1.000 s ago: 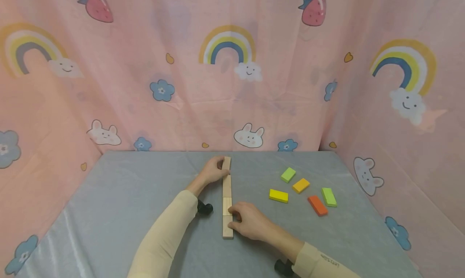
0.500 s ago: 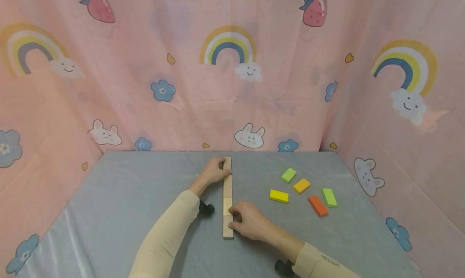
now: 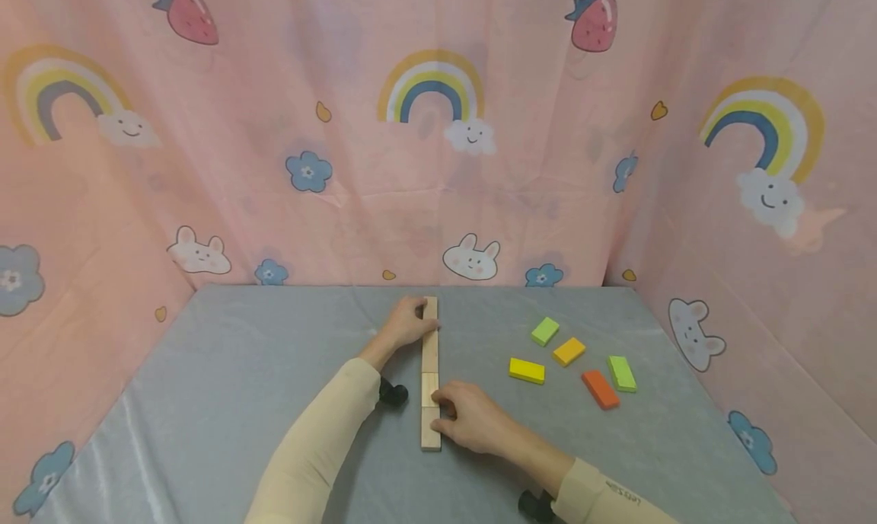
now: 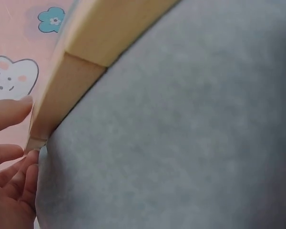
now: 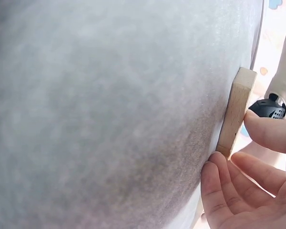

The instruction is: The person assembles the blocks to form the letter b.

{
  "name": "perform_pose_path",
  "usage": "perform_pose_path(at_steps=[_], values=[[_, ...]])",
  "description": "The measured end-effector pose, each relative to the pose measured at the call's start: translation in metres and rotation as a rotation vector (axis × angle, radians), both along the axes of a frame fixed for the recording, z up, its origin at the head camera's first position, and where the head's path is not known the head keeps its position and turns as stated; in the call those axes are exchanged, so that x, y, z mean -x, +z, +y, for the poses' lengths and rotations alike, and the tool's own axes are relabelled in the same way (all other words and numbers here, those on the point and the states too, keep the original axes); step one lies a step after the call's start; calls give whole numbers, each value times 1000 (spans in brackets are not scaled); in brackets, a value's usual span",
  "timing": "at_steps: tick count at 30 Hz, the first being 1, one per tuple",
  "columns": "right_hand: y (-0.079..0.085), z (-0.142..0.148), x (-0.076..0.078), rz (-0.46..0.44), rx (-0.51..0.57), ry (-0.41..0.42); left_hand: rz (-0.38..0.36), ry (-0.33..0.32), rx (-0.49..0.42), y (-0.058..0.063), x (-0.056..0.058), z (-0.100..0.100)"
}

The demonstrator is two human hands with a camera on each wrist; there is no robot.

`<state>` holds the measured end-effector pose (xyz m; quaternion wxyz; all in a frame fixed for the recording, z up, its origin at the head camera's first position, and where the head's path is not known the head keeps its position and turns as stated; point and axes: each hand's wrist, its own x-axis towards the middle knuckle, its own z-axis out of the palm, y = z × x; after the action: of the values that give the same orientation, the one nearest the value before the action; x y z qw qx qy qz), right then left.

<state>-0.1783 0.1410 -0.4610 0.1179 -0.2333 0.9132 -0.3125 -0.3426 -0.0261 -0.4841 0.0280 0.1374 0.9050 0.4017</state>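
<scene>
Several plain wooden blocks lie end to end in a straight row (image 3: 430, 356) running away from me in the head view. At the far end, my left hand (image 3: 404, 322) holds the last wooden block (image 3: 431, 308), its thumb reaching across the top. From the right side, my right hand (image 3: 473, 417) holds the nearest wooden block (image 3: 429, 439) with thumb and index finger, the index tip close to the joint with the block beyond. In the left wrist view the fingers (image 4: 9, 153) meet the row's far end. The right wrist view has the thumb (image 5: 264, 129) against the block's edge.
Right of the row lie loose coloured blocks: a yellow one (image 3: 526, 370), an orange one (image 3: 569, 351), a red-orange one (image 3: 600, 389) and green ones (image 3: 622, 373). Grey cloth (image 3: 274, 341) covers the table. A pink printed curtain (image 3: 356, 227) hangs behind and at both sides.
The whole view has shifted very slightly. Both hands keep their places on the wooden row, and the coloured blocks stay where they were.
</scene>
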Motion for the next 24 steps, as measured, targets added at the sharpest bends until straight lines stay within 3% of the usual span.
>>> perform_pose_path(at_steps=[7,13,24], values=[[-1,-1,1,-3,-3,-6,32,-17,-18,0,-2,-3],[0,-1,1,-10,-2,-9,18,-20,-40,0,-3,-3],[3,-2,0,-2,10,-1,36,-62,61,-1,0,-4]])
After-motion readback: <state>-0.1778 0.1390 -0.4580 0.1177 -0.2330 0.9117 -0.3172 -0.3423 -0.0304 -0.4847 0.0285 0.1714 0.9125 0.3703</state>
